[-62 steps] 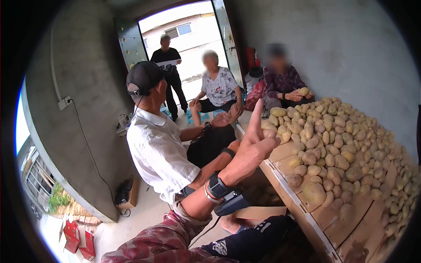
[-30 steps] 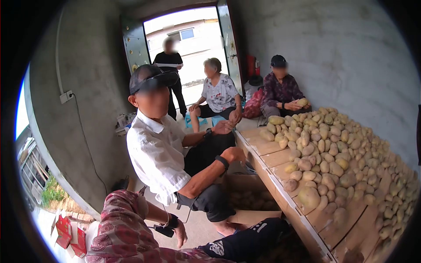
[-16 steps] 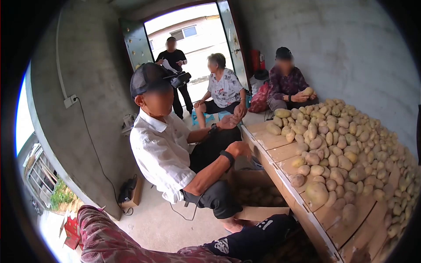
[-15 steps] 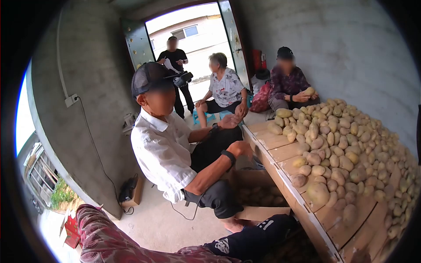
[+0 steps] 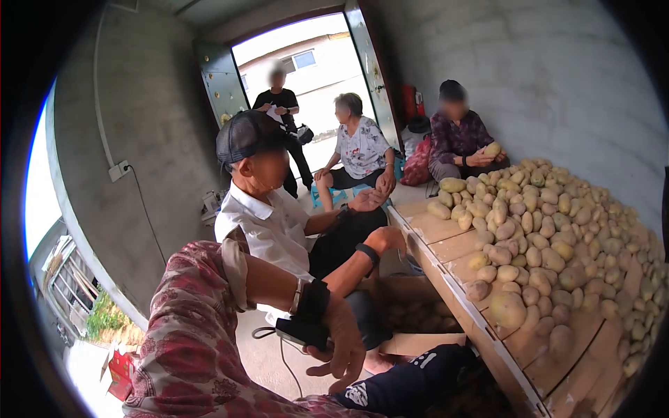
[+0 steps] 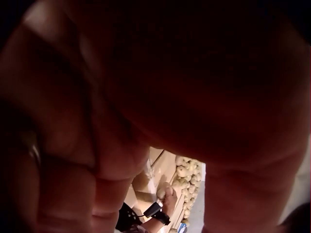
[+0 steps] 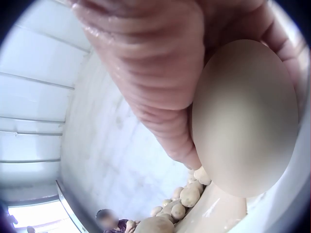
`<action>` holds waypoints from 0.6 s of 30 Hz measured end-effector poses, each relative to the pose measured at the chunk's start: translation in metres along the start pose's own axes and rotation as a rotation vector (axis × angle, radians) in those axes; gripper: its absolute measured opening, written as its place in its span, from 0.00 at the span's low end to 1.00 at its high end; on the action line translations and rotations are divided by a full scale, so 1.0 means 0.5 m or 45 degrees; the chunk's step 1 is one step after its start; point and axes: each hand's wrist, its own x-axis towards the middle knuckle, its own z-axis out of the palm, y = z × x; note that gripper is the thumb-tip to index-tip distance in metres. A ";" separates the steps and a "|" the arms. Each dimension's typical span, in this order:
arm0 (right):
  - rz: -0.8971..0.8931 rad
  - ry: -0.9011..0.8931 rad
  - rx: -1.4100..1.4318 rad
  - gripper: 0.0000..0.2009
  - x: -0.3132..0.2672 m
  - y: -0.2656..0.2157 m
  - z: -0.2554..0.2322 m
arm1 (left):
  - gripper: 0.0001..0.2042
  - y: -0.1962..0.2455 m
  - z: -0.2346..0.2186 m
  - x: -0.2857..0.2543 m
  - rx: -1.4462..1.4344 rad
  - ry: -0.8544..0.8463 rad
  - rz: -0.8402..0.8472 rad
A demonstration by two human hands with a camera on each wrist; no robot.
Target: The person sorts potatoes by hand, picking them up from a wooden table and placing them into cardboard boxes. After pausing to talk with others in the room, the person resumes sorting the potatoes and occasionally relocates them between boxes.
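My left hand point(image 5: 343, 345) hangs in front of the seated person's knee in the head view, its fingers loosely bent and holding nothing. Its palm point(image 6: 112, 111) fills the left wrist view, dark and close. My right hand point(image 7: 160, 82) grips a pale oval object point(image 7: 245, 119), blurred but potato-like, in the right wrist view. That hand point(image 6: 170, 199) also shows small in the left wrist view, beside the potatoes point(image 6: 187, 170); the head view does not show it. A large heap of potatoes point(image 5: 543, 230) lies on the cardboard-covered surface point(image 5: 446, 247).
Close on the left sits a person in a white shirt point(image 5: 261, 223). Behind are a seated person in a floral top point(image 5: 362, 150), one in dark purple holding a potato point(image 5: 493, 149), and a standing person point(image 5: 277, 101). A box of potatoes point(image 5: 411, 282) stands beside the surface.
My left arm and hand have come back into the head view from below, across the front of the person in white. That person's head has turned toward the right.
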 end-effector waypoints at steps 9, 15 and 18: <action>-0.064 0.058 -0.272 0.26 -0.029 -0.133 -0.017 | 0.30 0.237 -0.059 -0.007 0.566 0.544 0.162; -0.056 -0.105 -0.098 0.24 -0.043 -0.217 0.007 | 0.28 0.387 -0.121 0.086 0.816 0.910 0.818; -0.118 -0.001 0.139 0.24 -0.018 -0.315 0.018 | 0.22 0.485 -0.085 0.180 0.872 0.905 1.196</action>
